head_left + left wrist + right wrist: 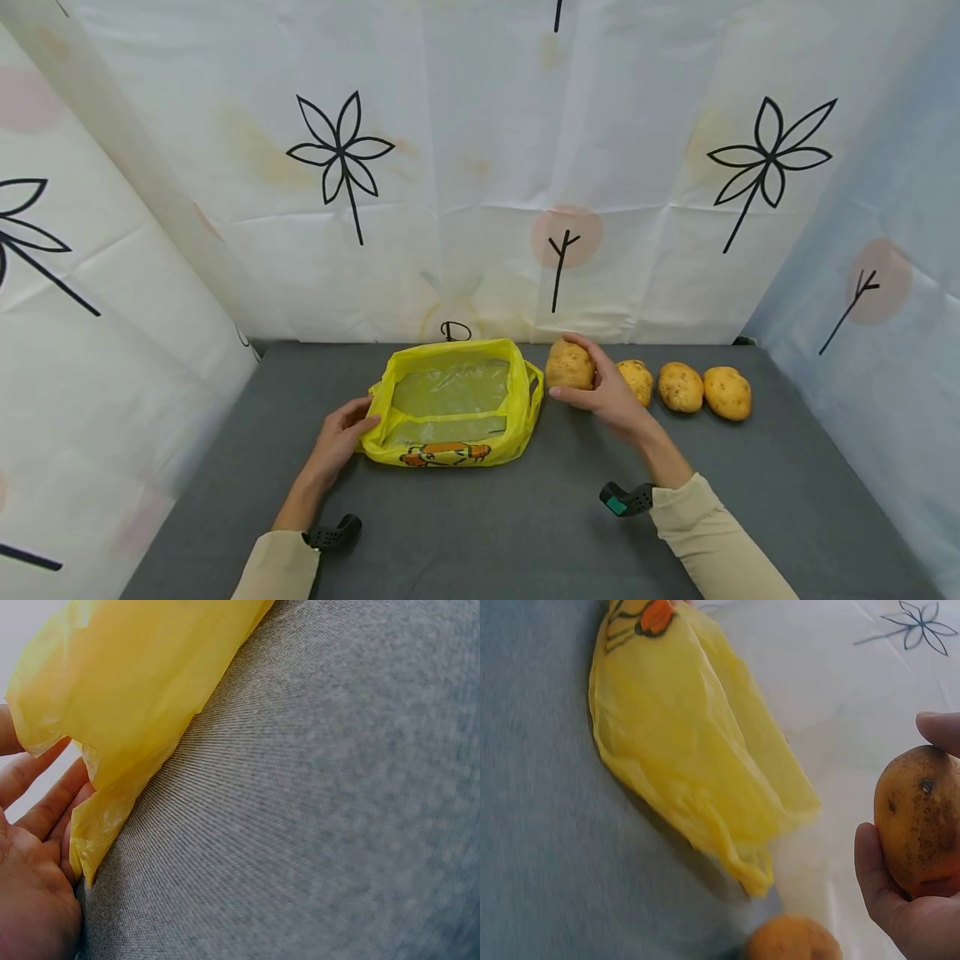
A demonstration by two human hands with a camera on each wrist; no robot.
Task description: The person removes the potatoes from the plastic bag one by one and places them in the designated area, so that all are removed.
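A yellow plastic bag (525, 433) with an orange printed figure lies on the grey table, its wide mouth facing up. My left hand (339, 437) holds the bag's left edge. In the left wrist view its fingers (56, 806) reach partly behind the yellow plastic (142, 697). To the right of the bag, my right hand (611, 396) grips a potato (568, 365) close to the bag's handle loop. The right wrist view shows this potato (919, 817) between thumb and fingers. Inside the bag, no potato shows.
Three potatoes stand in a row on the right: one (637, 382) partly behind my right hand, a second (681, 388), and a third (727, 393) at the end. A patterned white cloth (465, 275) hangs behind the table (480, 533) and along both sides.
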